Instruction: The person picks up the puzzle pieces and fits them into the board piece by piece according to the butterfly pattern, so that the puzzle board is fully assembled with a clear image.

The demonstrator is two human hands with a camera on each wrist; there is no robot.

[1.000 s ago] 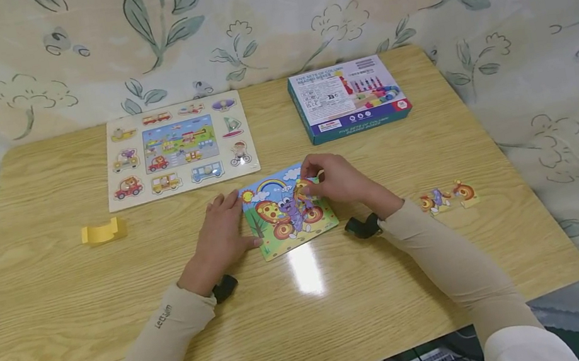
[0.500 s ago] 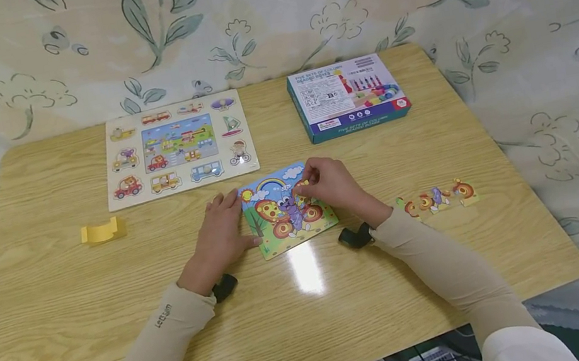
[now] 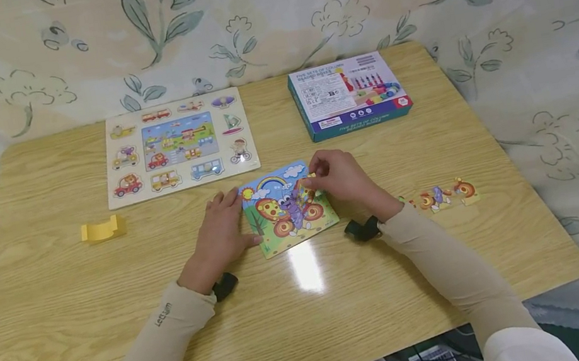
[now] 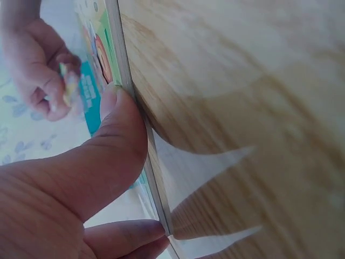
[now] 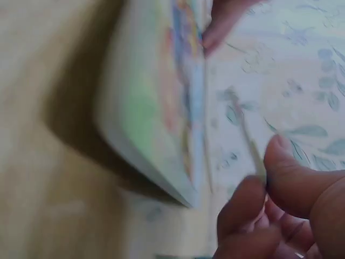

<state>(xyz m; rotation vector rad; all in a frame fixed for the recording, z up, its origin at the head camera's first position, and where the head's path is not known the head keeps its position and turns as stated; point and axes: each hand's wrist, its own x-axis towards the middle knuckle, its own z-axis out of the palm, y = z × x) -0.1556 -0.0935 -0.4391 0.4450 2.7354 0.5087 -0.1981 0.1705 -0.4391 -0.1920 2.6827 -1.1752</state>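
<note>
A picture puzzle board (image 3: 279, 243) with a butterfly on a bicycle lies mid-table. The left hand (image 3: 218, 234) spans its left edge, thumb near the lower part and fingers by the upper corner; in the left wrist view the thumb (image 4: 116, 135) presses against the board's edge (image 4: 126, 59). Above the board's right side, the right hand (image 3: 344, 181) pinches a small flat piece (image 3: 310, 184) between thumb and fingers. The right wrist view shows that thin piece (image 5: 254, 154) apart from the board, seen edge-on. Several loose pieces (image 3: 439, 198) lie to the right, partly behind the right sleeve.
A vehicle puzzle board (image 3: 131, 178) lies at the back left, with a yellow curved block (image 3: 103, 230) in front of it. At the back right is a teal and white box (image 3: 327, 97). A patterned cloth (image 3: 262, 19) hangs behind the table.
The right hand went slightly left over the board, then back right with the pinched piece. More loose pieces show beside the right sleeve than a second ago. The left hand has stayed in place.
</note>
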